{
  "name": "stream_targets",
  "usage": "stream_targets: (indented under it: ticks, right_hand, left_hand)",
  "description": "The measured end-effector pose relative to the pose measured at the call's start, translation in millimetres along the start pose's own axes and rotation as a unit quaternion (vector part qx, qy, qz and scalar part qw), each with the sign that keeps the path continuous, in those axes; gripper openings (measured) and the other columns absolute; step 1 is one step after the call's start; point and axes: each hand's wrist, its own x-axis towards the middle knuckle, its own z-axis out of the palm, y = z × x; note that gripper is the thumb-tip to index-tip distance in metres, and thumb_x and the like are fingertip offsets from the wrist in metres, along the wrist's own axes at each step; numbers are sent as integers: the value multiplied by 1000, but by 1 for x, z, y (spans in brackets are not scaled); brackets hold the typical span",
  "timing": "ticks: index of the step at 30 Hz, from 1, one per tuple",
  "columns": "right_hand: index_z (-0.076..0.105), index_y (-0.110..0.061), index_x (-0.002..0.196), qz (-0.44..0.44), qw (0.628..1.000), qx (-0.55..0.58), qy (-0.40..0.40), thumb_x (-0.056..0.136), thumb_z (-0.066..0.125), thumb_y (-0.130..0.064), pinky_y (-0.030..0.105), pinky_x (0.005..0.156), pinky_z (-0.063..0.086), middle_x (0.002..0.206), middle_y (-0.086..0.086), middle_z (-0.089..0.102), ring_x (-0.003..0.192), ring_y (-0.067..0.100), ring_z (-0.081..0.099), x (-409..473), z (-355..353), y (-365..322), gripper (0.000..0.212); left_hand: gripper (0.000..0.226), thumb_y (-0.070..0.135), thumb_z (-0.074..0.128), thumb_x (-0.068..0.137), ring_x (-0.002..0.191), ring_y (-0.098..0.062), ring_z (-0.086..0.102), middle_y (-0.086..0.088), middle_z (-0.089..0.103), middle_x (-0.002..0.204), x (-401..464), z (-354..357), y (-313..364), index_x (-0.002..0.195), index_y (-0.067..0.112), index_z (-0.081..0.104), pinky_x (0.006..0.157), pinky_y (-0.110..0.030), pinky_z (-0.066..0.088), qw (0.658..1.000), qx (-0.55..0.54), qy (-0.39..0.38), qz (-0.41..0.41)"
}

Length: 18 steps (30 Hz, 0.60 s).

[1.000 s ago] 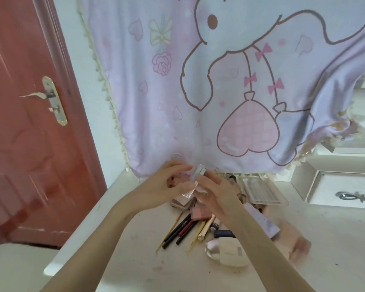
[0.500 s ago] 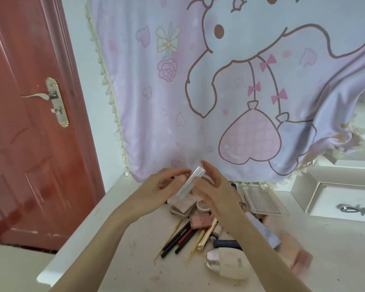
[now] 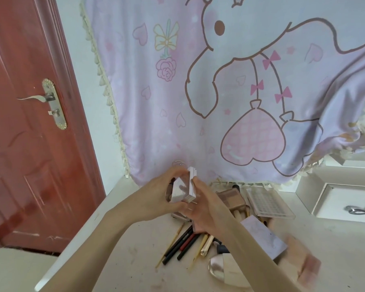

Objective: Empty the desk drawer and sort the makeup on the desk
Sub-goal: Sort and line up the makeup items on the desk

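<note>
Item 1: silver compact [image 3: 182,189], half open, held up over the desk [image 3: 122,245] near the back edge, in front of the pink cartoon cloth [image 3: 177,102]. My left hand [image 3: 156,199] pinches the mirrored half, thumb under, fingers over the top. My right hand [image 3: 207,209] presses the white hinged half from the other side. Both grips closed on it, no slack seen.

Item 2: makeup heap, desk centre, just below my hands. Approx contents: dark pencils [image 3: 180,244], thin yellow sticks, a brown palette [image 3: 230,197], a clear grid tray [image 3: 268,202], a lilac box [image 3: 263,237], a pearly case [image 3: 226,270] at the near edge. Unsorted, imo.

Item 3: small drawer [image 3: 346,203] at right, shut, bow handle.

Risks:
- Compact is glossy and only pinched at edges; if either hand eases off it prob drops onto the heap, mirror could crack.
- My right forearm hangs low over the pencils; a sweep would roll them toward the desk edge.
- Pearly case sits close to the near edge, easy to knock off.
</note>
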Motion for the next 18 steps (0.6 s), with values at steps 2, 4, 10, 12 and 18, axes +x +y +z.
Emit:
stream_targets:
  ticks: [2,4,10,12,18]
  right_hand:
    - [74,-17,94,12,1000,-14,-15,80,59,-33,40,85,51,81,3,71,75,19,66,0,1,5,26]
    - [77,-19,85,25,999,-34,-10,86,57,-32,35,76,55,81,6,70,74,20,65,3,3,10,25]
    - [70,-10,92,76,995,-47,44,92,55,-27,41,82,52,75,11,66,66,23,63,16,13,19,23]
    - [64,-5,99,100,992,-56,46,91,57,-28,41,79,54,78,14,65,67,24,63,21,13,20,25]
    - [65,-3,101,103,991,-45,69,89,62,-30,39,79,56,93,18,61,76,25,64,35,20,28,30]
  left_hand:
    - [61,25,72,77,102,-16,53,28,48,116,-3,-1,-5,114,52,31,83,-19,42,1000,-6,0,-14]
    - [63,24,74,76,99,1,53,29,51,114,-5,-2,-9,115,51,33,80,-9,42,1000,-16,1,-24]
    - [62,20,75,75,101,24,44,47,50,105,-15,-9,-19,111,55,39,83,3,31,998,-26,8,-50]
    - [63,21,76,75,105,17,47,41,54,109,-15,-12,-23,115,55,41,88,-2,33,999,-22,4,-50]
    - [55,16,64,83,102,13,49,20,61,110,-16,-12,-39,118,53,42,88,-4,37,998,-1,0,-68]
